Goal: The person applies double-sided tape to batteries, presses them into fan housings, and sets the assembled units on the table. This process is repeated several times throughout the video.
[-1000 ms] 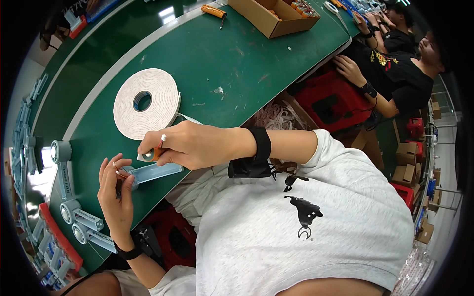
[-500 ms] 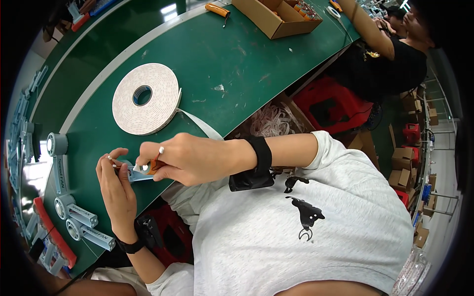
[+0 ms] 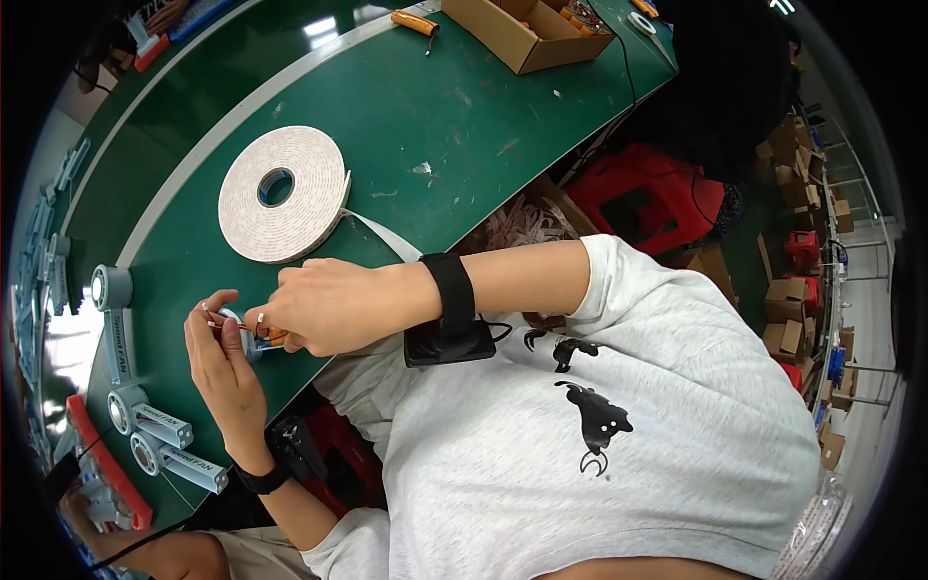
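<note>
Just below the white tape roll (image 3: 281,193), the left hand (image 3: 224,362) pinches a small grey part (image 3: 235,324). The right hand (image 3: 324,304) grips an orange-handled tool (image 3: 274,336) against it. Best to keep the part braced and the tool steady, I judge

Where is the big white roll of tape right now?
In the head view, the big white tape roll lies flat on the green table, up and left of the right hand, its loose strip trailing toward that wrist.

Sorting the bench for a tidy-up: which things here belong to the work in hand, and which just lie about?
In hand:
left hand, right hand, small grey part, orange-handled tool, tape roll

Lying about:
cardboard box, grey parts, orange cutter
</note>
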The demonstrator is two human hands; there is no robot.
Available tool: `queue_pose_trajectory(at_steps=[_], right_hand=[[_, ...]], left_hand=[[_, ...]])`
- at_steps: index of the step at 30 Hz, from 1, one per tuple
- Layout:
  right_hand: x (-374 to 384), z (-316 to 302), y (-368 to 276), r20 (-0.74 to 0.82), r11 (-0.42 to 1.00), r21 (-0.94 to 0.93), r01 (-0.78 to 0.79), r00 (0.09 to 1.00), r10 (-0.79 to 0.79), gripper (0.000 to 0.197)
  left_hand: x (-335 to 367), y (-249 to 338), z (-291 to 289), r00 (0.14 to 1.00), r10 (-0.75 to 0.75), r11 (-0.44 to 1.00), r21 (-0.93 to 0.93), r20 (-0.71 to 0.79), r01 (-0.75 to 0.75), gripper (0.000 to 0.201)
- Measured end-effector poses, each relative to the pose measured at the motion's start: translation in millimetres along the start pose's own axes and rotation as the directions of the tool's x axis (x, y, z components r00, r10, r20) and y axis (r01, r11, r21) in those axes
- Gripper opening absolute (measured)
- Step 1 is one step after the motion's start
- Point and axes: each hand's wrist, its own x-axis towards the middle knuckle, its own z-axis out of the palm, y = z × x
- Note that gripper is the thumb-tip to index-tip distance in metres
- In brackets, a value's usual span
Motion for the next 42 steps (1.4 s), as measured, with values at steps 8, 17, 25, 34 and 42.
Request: queue_pose_trajectory(at_steps=[8, 17, 25, 34, 42], right_hand=[[-8, 36, 10, -0.26, 0.917, 0.396, 0.053, 0.964, 0.057, 0.022], [-4, 18, 25, -0.086, 0.793, 0.607, -0.052, 0.988, 0.13, 0.029], [-42, -77, 48, -0.402, 0.921, 0.374, 0.106, 0.914, 0.058, 0.014], [-18, -232, 258, -0.368, 0.463, -0.837, -0.292, 0.926, -0.081, 0.03], [-1, -238, 272, -0.119, 0.689, -0.674, -0.265, 0.96, 0.253, 0.033]], left_hand=[[-6, -12, 0, 0.996, 0.077, 0.991, -0.11, -0.051, -0.082, 0.017], [2, -4, -24, 0.984, 0.133, 0.976, -0.191, 0.122, -0.108, 0.049], [19, -22, -60, 0.994, 0.026, 0.997, -0.063, -0.11, -0.033, 0.065], [289, -158, 3, 0.959, 0.224, 0.97, 0.132, -0.173, -0.203, 0.059], [221, -75, 38, 0.951, 0.298, 0.933, 0.237, -0.085, -0.271, 0.072]])
